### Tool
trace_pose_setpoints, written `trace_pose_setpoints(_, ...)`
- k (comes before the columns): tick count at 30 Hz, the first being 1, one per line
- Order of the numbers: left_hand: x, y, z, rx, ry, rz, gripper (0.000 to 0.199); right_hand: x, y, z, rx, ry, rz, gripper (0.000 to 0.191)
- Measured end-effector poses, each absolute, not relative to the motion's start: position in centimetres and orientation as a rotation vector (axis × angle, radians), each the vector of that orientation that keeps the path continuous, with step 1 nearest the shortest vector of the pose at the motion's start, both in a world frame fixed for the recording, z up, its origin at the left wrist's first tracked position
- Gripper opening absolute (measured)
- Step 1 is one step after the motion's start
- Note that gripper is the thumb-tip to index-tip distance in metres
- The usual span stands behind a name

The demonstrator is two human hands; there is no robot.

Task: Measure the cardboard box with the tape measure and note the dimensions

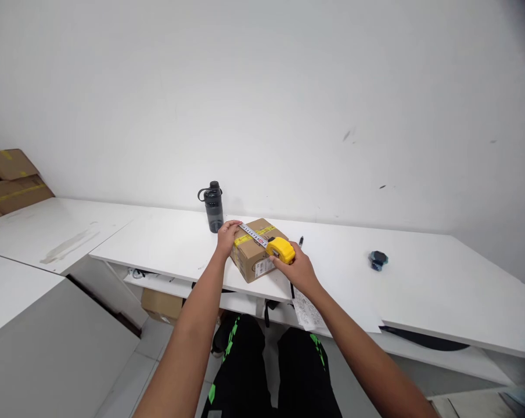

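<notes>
A small taped cardboard box (246,262) sits on the white desk in front of me, with a white label on its near side. Across its top runs the pulled-out blade of a yellow tape measure (281,249). The case of the tape measure is gripped in my right hand (299,268), at the box's right edge. My left hand (228,235) is at the far left corner of the box, its fingers pinching the end of the blade there.
Behind my left hand stands a dark water bottle (213,209). A pen (301,240) and a paper sheet with writing (308,310) lie near my right hand. Farther right is a small dark object in plastic (378,260). Cardboard boxes (16,194) are stacked far left; another box (161,305) is below the desk.
</notes>
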State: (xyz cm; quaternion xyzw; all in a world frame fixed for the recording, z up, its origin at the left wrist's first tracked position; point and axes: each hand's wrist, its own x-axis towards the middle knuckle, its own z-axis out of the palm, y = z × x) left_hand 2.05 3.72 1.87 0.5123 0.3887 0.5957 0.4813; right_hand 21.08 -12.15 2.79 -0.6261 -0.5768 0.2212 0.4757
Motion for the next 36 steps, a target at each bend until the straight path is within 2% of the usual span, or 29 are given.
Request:
trace_pose_setpoints(4,2.0,3.5,2.0,1.257,0.953,1.456,0.020,21.0,-12.0,2.3,-1.481,-1.390,0.574,0.047)
trace_pose_setpoints(15,1.0,2.8,2.0,1.193,0.862,1.382,0.024,20.8,-11.2,1.6,-1.319,-1.293,0.594,0.050)
trace_pose_setpoints(23,-1.9,1.4,1.1,0.990,0.827,1.327,0.054,20.7,-11.8,2.9,-1.344,-1.200,0.504,0.052)
trace_pose_setpoints(27,-5.3,-1.3,-0.7,0.968,0.896,1.377,0.061,21.9,-12.8,4.4,-1.285,-1.111,0.555,0.053)
trace_pose_setpoints(29,-6.9,-2.6,-1.8,0.972,1.059,1.457,0.056,22.3,-12.9,4.9,-1.239,-1.086,0.603,0.048)
trace_pose_setpoints(34,-8.7,-4.5,-2.1,1.013,1.375,1.582,0.026,21.2,-11.5,4.5,-1.127,-1.137,0.800,0.045)
trace_pose_setpoints(36,-8.7,-5.2,-0.8,1.025,1.346,1.508,0.026,20.2,-10.7,4.0,-1.142,-1.200,0.856,0.047)
